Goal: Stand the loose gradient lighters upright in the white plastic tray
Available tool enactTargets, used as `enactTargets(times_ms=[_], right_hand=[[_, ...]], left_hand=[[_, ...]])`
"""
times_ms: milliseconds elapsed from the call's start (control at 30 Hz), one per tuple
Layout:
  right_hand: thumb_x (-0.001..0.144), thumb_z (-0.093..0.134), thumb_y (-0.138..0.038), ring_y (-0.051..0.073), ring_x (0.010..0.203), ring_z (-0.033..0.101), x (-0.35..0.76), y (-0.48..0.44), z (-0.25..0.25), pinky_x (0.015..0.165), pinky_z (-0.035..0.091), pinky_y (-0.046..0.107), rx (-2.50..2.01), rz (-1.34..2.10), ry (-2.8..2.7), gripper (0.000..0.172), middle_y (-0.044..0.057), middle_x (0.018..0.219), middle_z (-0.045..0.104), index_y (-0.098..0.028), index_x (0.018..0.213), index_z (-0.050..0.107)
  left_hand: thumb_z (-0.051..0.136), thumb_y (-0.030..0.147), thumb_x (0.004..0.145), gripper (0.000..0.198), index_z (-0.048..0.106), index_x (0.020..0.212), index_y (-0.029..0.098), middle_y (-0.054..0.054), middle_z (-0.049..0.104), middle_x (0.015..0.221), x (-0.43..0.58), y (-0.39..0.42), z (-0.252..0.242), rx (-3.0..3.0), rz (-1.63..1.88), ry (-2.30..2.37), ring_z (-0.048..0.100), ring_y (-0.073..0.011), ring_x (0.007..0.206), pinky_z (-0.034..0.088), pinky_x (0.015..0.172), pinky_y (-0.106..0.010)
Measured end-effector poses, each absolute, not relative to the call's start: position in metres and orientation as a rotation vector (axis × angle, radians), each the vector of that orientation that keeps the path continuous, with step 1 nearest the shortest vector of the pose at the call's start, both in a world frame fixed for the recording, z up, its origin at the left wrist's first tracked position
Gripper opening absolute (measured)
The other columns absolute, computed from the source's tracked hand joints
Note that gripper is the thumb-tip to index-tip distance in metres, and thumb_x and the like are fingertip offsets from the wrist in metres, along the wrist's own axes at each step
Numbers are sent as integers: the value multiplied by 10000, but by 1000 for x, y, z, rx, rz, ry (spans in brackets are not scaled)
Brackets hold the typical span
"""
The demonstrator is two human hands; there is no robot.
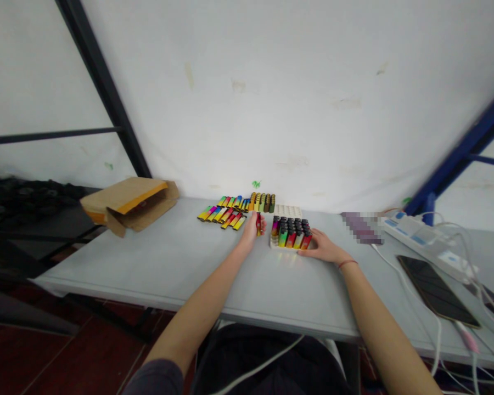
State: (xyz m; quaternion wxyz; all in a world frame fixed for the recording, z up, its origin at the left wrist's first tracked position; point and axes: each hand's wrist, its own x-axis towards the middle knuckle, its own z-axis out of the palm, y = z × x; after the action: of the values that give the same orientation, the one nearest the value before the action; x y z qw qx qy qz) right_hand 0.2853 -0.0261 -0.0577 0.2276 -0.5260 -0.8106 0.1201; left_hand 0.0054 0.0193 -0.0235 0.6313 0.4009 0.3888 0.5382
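Observation:
My left hand point(248, 232) is closed around a red lighter point(259, 224), just left of the white tray. Part of this lighter is hidden by the fingers. The white tray point(286, 248) carries rows of upright lighters point(291, 235) with black tops and bright multicoloured bodies. A few holes show at its left end. My right hand point(326, 249) grips the tray's right end, thumb along the front and fingers behind. Left of my hands, several colourful lighters point(222, 214) lie in rows flat on the table.
Behind stand a block of upright gold and green pieces point(263, 203) and another white holed tray point(288, 210). An opened cardboard box point(127, 203) lies on the left of the grey table point(160, 263). To the right are a phone point(438, 288), a power strip point(428, 244) and cables.

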Motion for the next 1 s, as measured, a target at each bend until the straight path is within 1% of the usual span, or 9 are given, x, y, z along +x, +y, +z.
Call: enactTargets(times_ms=[67,133,267,367,533,600,833,900,1000], right_hand=[[739,744,-706,397,1356,538,285,-27,-57,1198,358,581,-1452,334,-2229,868,178,1468,600,-172,1411,616],[736,747,-705,399,1349,542,284,-27,-56,1193,362,587,-1444,337,-2225,874,182,1466,602,-169,1413,613],[747,732,-707,392,1301,577,283,-27,-55,1169,389,596,-1424,337,-2235,827,174,1410,642,-180,1377,639],[749,730,-708,389,1297,579,283,-27,-55,1168,389,596,-1421,326,-2239,816,170,1401,647,-185,1369,644],[755,728,-708,388,1295,577,282,-29,-52,1165,398,582,-1422,323,-2243,811,167,1395,648,-185,1369,645],[758,727,-706,392,1292,576,281,-30,-51,1164,399,580,-1423,329,-2250,809,177,1400,643,-172,1361,651],[770,714,-709,385,1291,575,281,-30,-48,1166,397,582,-1414,357,-2259,790,168,1398,642,-182,1355,650],[767,713,-715,383,1290,575,282,-30,-50,1169,393,581,-1412,359,-2254,803,171,1397,642,-177,1360,645],[759,720,-715,386,1292,571,283,-28,-53,1174,386,581,-1417,356,-2243,806,172,1398,640,-175,1353,650]], left_hand=[[597,706,873,498,482,885,221,48,580,644,7,17,-24,961,1244,884,546,-89,483,428,489,-205],[644,678,860,481,447,941,247,75,566,647,8,14,-25,1024,1254,874,542,-85,474,409,478,-194],[650,660,868,467,430,934,254,123,421,566,9,11,-24,1063,1246,877,379,-45,382,264,417,-164],[570,716,888,498,471,874,228,116,358,530,8,11,-23,1013,1198,858,316,-44,368,231,403,-180],[453,723,943,502,503,912,225,55,512,589,9,11,-21,933,1259,834,466,-87,435,385,458,-215],[442,705,955,475,498,937,234,60,517,586,9,11,-20,902,1260,828,465,-93,433,402,465,-216],[324,780,923,635,373,610,229,84,253,432,8,11,-17,854,1107,866,224,-61,337,199,362,-193],[334,740,936,620,333,578,234,83,209,418,8,10,-15,841,1110,918,180,-60,329,158,354,-191],[311,574,987,539,313,566,238,76,197,404,10,7,-10,803,1127,1011,157,-67,327,133,348,-184]])
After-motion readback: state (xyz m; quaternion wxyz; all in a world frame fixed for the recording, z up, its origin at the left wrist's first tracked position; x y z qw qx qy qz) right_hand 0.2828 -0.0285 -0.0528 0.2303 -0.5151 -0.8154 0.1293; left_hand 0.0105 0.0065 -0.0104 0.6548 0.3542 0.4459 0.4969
